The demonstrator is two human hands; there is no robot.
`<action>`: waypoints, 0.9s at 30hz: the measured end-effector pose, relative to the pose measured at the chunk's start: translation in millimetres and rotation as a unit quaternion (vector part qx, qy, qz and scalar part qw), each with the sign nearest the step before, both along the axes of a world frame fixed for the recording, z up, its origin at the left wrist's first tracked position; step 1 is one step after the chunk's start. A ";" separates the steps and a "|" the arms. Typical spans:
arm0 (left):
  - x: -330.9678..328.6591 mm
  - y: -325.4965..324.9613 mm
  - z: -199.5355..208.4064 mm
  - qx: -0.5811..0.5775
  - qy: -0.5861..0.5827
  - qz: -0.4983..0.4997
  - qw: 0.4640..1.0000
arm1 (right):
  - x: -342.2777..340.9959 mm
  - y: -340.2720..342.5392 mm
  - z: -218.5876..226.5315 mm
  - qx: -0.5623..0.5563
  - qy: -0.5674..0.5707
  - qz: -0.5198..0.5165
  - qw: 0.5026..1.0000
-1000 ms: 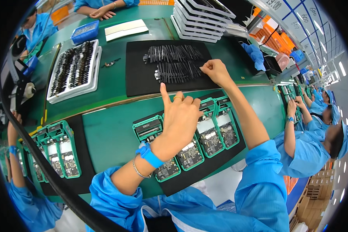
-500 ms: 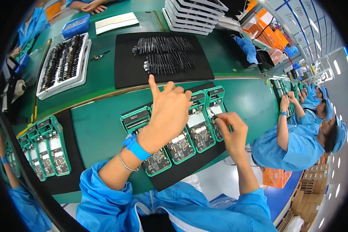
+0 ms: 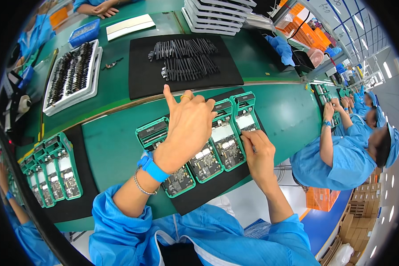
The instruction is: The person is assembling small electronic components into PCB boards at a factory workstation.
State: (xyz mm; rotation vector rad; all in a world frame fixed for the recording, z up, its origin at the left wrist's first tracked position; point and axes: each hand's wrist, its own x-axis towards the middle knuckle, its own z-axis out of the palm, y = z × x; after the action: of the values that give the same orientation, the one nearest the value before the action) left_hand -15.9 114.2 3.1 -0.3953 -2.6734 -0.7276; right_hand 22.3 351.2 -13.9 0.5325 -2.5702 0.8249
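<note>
Several green housings with circuit boards stand side by side on a black mat in front of me. My left hand (image 3: 187,124) lies across the middle ones, its index finger stretched away from me and its other fingers bent over a housing, tips partly hidden. A blue wrist strap (image 3: 154,170) is on that arm. At the rightmost green housing (image 3: 244,100), my right hand (image 3: 260,156) is closed in a pinch over the circuit board's lower part. Whatever sits between those fingertips is too small and covered to make out.
Beyond the housings, a black mat (image 3: 142,82) bears two rows of thin dark strips (image 3: 193,68). A white tray (image 3: 96,84) of small dark parts, a blue bin (image 3: 85,32) and stacked white trays (image 3: 215,20) stand farther back. More green housings (image 3: 66,173) lie left; co-workers sit right.
My right hand has shifted slightly left and its fingers have drawn in over the rightmost board. The dark bit seen at its fingertips before is now hidden. My left hand keeps its pose.
</note>
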 end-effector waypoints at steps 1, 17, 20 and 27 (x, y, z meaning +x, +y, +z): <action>0.6 0.0 0.5 -0.001 -0.002 0.002 1.000 | 2.1 -1.4 2.4 0.036 0.005 -0.003 0.999; 119.6 -79.1 46.8 0.135 -0.014 0.094 0.986 | -71.1 74.5 -5.6 -0.034 -0.066 -0.082 0.994; 163.0 -112.3 42.8 0.145 -0.056 0.200 0.968 | -87.4 87.4 -17.1 -0.038 -0.164 -0.084 0.982; 233.9 -288.0 2.3 0.145 0.061 0.369 0.916 | -67.0 96.2 -11.9 -0.214 -0.333 0.032 0.918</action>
State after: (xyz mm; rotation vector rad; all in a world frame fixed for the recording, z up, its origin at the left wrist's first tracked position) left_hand 217.9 -173.8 5.4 0.5990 -2.2672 -0.7835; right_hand -44.7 447.4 -25.8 0.2161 -2.8020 1.7923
